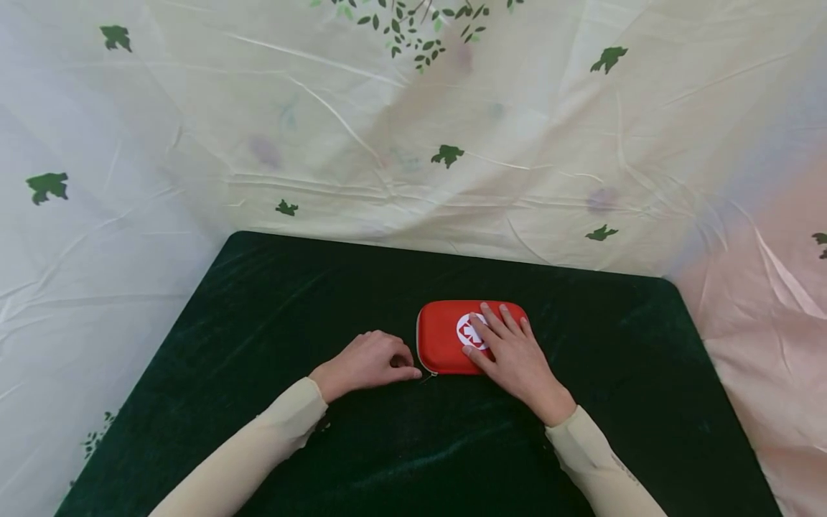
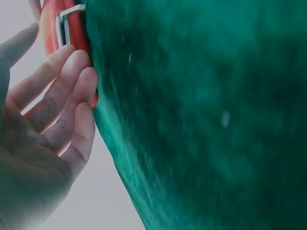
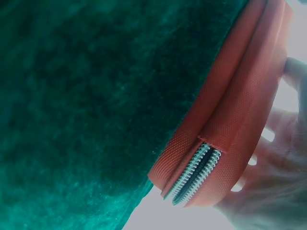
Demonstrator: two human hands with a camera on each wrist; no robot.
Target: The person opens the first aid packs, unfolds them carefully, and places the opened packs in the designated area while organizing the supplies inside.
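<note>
A red zipped case (image 1: pixel 446 337) with a white round emblem lies flat on the dark green cloth. My right hand (image 1: pixel 517 362) rests on its right part, fingers spread over the lid and partly covering the emblem. By the front left corner is my left hand (image 1: pixel 371 362), its fingers loosely curved and the thumb held apart from them. A metal zip pull (image 2: pixel 74 9) shows just beyond those fingertips; I see no pinch on it. Along the case's side, in the right wrist view, two rows of silver zip teeth (image 3: pixel 194 172) stand apart with a dark gap between.
The green velvet-like cloth (image 1: pixel 310 287) covers a table with rounded far corners. Pale curtains (image 1: pixel 362 143) printed with green leaves and birds hang behind it and along both sides.
</note>
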